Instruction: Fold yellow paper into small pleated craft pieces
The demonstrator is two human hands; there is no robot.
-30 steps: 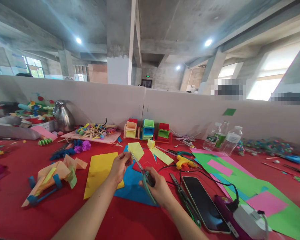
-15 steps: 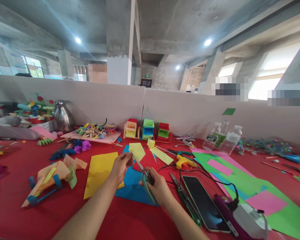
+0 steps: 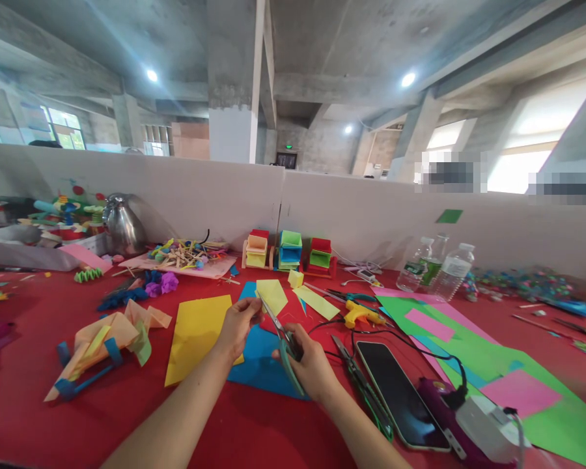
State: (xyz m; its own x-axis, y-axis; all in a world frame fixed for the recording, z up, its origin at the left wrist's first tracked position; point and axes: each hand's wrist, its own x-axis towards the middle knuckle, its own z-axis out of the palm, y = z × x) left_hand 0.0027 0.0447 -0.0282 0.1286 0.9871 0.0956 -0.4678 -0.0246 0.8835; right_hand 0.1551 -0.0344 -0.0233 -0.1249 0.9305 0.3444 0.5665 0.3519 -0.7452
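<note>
A small piece of pale yellow paper (image 3: 273, 296) is pinched at its left edge by my left hand (image 3: 241, 326). My right hand (image 3: 310, 361) is wrapped round the green handles of a pair of scissors (image 3: 274, 318), whose blades point up and left and meet the yellow paper close to my left fingertips. Below both hands lies a blue sheet (image 3: 264, 365), with a yellow sheet (image 3: 195, 339) to its left. A pale yellow strip (image 3: 316, 305) and a small yellow paper cube (image 3: 295, 279) lie just beyond, to the right.
Right of my hands lie a utility knife (image 3: 359, 378), a phone (image 3: 400, 391), a yellow glue gun (image 3: 361, 315) and a purple power strip (image 3: 437, 404). A folded paper figure (image 3: 102, 345) stands left. Plastic bottles (image 3: 452, 270) and colourful paper boxes (image 3: 290, 251) stand near the partition.
The yellow paper in my left hand has shifted slightly right, its far side turned a little. The scissors stay at its edge; both hands hold their grips.
</note>
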